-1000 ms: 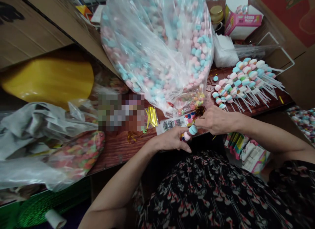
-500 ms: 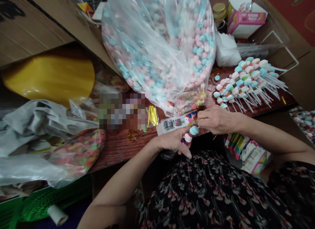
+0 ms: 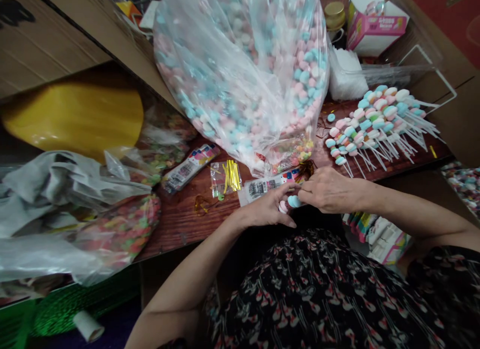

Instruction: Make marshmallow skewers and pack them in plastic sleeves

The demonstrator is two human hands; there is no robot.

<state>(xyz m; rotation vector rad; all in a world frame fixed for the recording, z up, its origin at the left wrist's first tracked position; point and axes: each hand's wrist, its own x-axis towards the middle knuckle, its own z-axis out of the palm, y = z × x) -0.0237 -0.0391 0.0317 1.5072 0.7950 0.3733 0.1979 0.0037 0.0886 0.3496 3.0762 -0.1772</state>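
Observation:
My left hand (image 3: 267,207) is closed around a wrapped marshmallow candy stick (image 3: 294,201), whose blue and pink pieces show between thumb and fingers. Right at the blue end, my right hand (image 3: 325,190) pinches with its fingertips; what they grip there is hidden. Under and behind both hands lie printed clear plastic sleeves (image 3: 258,187) at the table's front edge. Beside them, to the left, are gold twist ties (image 3: 232,175) on a small clear packet. A tangle of dark gold ties (image 3: 306,168) sits just behind my right hand.
A huge clear bag of pastel marshmallows (image 3: 240,84) fills the back of the table (image 3: 180,228). Several marshmallow sticks (image 3: 369,121) are piled at right. Another pack of sleeves (image 3: 192,166) and a bag of gummy candies (image 3: 129,226) lie left. Cardboard (image 3: 48,44) stands back left.
My left hand has risen slightly and its thumb has drawn in toward my right hand. The candy stick has turned flatter, and less of it shows between the hands.

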